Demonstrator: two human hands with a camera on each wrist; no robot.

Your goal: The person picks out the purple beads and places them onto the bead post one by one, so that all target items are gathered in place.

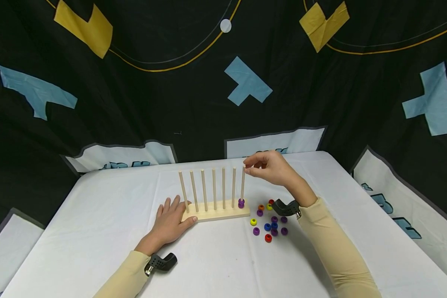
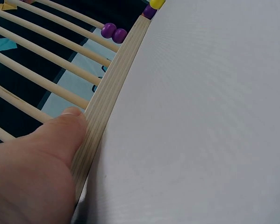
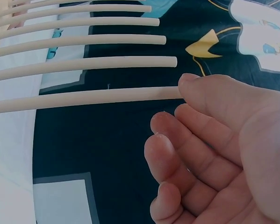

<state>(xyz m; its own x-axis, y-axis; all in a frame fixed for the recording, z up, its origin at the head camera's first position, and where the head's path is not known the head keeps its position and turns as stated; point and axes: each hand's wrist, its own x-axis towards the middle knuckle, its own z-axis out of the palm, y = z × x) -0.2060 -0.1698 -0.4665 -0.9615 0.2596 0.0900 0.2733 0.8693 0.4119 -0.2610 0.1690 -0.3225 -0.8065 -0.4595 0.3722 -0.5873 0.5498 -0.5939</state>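
Note:
A wooden peg rack point(image 1: 216, 213) with several upright pegs stands on the white table. My left hand point(image 1: 170, 223) rests against its left end with fingers spread and straight; the thumb point(image 2: 67, 128) lies along the front of the base. At the top of the rightmost peg point(image 3: 97, 99) is my right hand point(image 1: 270, 167), its thumb touching the tip and its other fingers loosely bent. No bead shows between those fingers. Two purple beads point(image 1: 241, 203) sit stacked at the bottom of that peg, also visible as purple beads point(image 2: 114, 32) in the left wrist view.
Loose beads lie scattered right of the rack, among them a red bead point(image 1: 268, 238), a yellow bead point(image 1: 253, 222), a blue bead point(image 1: 267, 227) and a purple bead point(image 1: 284, 231). Behind the table point(image 1: 97, 231) hangs a black cloth point(image 1: 193, 111) with coloured shapes.

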